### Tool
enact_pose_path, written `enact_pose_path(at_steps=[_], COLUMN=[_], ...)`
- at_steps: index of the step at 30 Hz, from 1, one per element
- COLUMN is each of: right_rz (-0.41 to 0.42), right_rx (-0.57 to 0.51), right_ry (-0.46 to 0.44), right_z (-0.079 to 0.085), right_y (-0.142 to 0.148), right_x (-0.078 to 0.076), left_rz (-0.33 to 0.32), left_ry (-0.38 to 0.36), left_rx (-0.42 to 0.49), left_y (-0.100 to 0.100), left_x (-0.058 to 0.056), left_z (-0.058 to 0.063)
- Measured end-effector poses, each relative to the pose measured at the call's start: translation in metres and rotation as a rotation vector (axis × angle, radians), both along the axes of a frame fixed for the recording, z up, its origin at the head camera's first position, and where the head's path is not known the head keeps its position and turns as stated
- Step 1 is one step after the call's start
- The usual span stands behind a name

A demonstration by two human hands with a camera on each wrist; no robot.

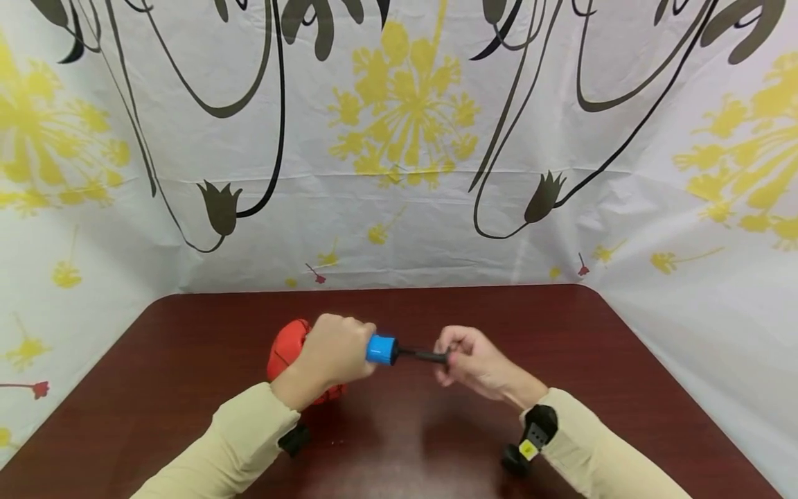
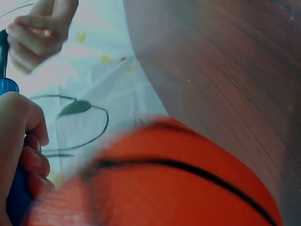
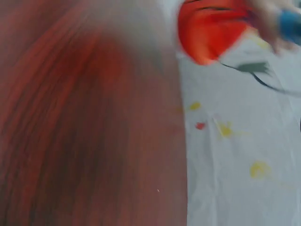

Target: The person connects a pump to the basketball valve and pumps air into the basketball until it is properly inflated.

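Note:
My left hand [image 1: 333,350] grips the blue barrel of a ball pump [image 1: 382,350], fingers wrapped round it. From the barrel's black collar a thin dark rod runs right to my right hand [image 1: 476,364], whose fingers and thumb hold its black end. An orange-red basketball [image 1: 288,352] with black seams sits behind and beside the left hand, partly hidden by it. Large in the left wrist view, the basketball [image 2: 174,193] lies close beside the hand and the blue barrel [image 2: 18,197]. Whether the pump joins the ball is hidden by the left hand.
Below the hands spreads a dark reddish-brown table [image 1: 399,443] with rounded far corners. A white sheet [image 1: 399,235] with yellow and grey plant prints hangs behind it and along both sides. Each wrist carries a black camera strap [image 1: 539,424] over a cream sleeve.

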State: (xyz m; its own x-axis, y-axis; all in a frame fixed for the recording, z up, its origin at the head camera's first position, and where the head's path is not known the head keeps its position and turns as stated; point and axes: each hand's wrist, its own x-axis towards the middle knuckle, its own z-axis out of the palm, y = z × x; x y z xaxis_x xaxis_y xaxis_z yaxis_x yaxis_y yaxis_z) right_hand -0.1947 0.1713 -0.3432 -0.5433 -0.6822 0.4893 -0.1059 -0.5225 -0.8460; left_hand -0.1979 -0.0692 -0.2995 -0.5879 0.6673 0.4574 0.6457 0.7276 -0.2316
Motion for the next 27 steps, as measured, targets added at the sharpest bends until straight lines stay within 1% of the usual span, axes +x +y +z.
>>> enact_pose_path(at_steps=[4,5,7,9,11,12,14,16,19,22,25,27], right_rz=[-0.101,-0.115,-0.115,-0.088,-0.034,-0.006,0.045,0.080,0.082,0.036,-0.059,-0.133], right_rx=[0.091,0.109,0.126,0.113,0.060,0.024,-0.035,-0.069,-0.090,-0.098,-0.046,0.016], right_ry=[0.033,0.040,0.037,0.040,0.049,0.041,0.030,0.009,-0.002,0.020,0.042,0.063], right_z=[-0.003,-0.002,0.002,0.006,0.009,0.009,0.008,0.005,-0.003,-0.008,-0.007,-0.004], right_y=[-0.016,-0.017,-0.015,-0.007,0.003,0.009,0.021,0.027,0.022,0.002,-0.016,-0.022], right_x=[0.003,0.005,0.009,0.012,0.013,0.013,0.013,0.013,0.011,0.006,0.003,0.004], left_rz=[-0.017,-0.029,-0.047,-0.056,-0.050,-0.037,-0.001,0.021,0.039,0.018,0.004,-0.002], left_ry=[0.012,0.012,-0.013,-0.050,-0.080,-0.084,-0.069,-0.051,-0.046,-0.064,-0.048,-0.026], left_rx=[-0.046,-0.044,-0.030,-0.009,0.023,0.036,0.050,0.052,0.035,0.040,0.060,0.061], left_y=[0.009,0.009,0.008,0.005,0.001,-0.001,-0.007,-0.011,-0.010,0.001,0.011,0.013], left_x=[0.003,0.004,0.005,0.006,0.006,0.005,0.004,0.003,0.004,0.005,0.006,0.006], left_z=[0.001,0.000,-0.001,-0.003,-0.004,-0.005,-0.005,-0.006,-0.006,-0.005,-0.004,-0.004])
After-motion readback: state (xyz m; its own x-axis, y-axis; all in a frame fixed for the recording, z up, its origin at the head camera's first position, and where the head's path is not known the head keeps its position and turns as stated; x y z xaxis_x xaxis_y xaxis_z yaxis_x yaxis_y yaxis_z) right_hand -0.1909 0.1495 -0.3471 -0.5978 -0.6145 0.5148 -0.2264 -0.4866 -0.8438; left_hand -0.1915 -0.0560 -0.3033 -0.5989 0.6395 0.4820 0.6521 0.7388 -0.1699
